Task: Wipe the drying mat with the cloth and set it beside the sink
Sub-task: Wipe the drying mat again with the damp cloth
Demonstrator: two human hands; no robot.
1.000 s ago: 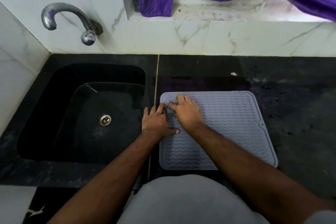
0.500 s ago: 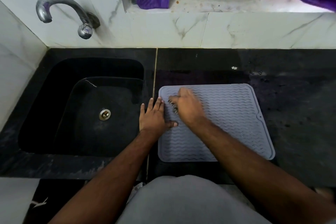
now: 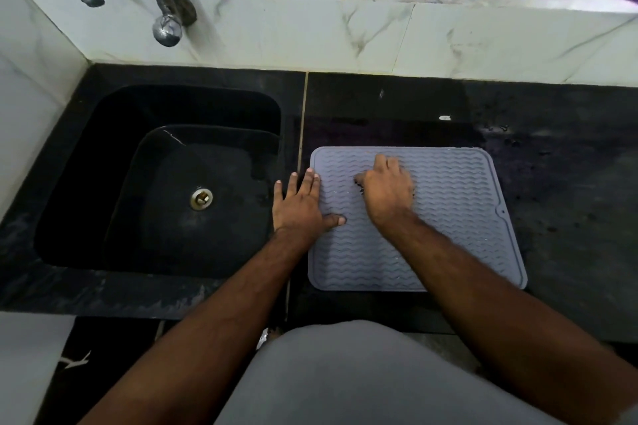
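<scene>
A black sink (image 3: 103,155) sits at the left of the dark surface (image 3: 569,183). Just beside it lies the grey drying mat (image 3: 455,217). The left hand (image 3: 298,203) rests flat, fingers straight, on the mat's left edge. The right hand (image 3: 388,191) presses on the mat, fingers curled round a mostly hidden dark cloth (image 3: 360,187).

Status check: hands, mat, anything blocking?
Left hand flat on mat's left edge. Right hand scrubbing drying mat, cloth barely visible. Nothing in the way.
</scene>
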